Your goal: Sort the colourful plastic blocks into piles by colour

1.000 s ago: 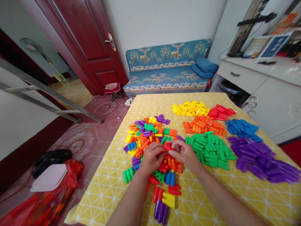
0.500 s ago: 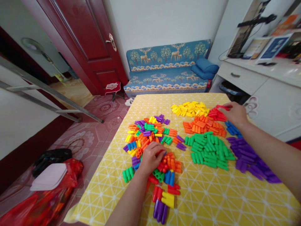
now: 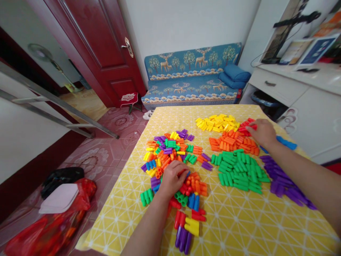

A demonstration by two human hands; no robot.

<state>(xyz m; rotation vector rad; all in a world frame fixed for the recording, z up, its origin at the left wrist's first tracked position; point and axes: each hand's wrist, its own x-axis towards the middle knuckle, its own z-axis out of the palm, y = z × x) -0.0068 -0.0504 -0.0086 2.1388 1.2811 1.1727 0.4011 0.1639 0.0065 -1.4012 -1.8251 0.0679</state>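
Observation:
My left hand (image 3: 173,178) rests on a mixed heap of plastic bullet-shaped blocks (image 3: 170,144) in several colours. Its fingers are curled down, and what they hold, if anything, is hidden; a bit of blue shows by the fingertips. At the far right of the table, my right hand (image 3: 262,133) pinches a red block at the small red pile (image 3: 243,128). Around it lie sorted piles: yellow blocks (image 3: 217,123), orange blocks (image 3: 231,141), green blocks (image 3: 241,172), purple blocks (image 3: 283,183) and blue blocks (image 3: 286,143), partly behind my right forearm.
A yellow patterned cloth (image 3: 226,220) covers the table. Beyond it stands a blue sofa (image 3: 183,85), with a white cabinet (image 3: 287,90) at right. A metal ladder (image 3: 58,103) leans at left, and plastic bags (image 3: 64,177) lie on the floor.
My right hand has moved slightly down onto the red pile with the red block, uncovering more blue blocks beyond the forearm. My left hand keeps its place on the heap. The view has shifted slightly.

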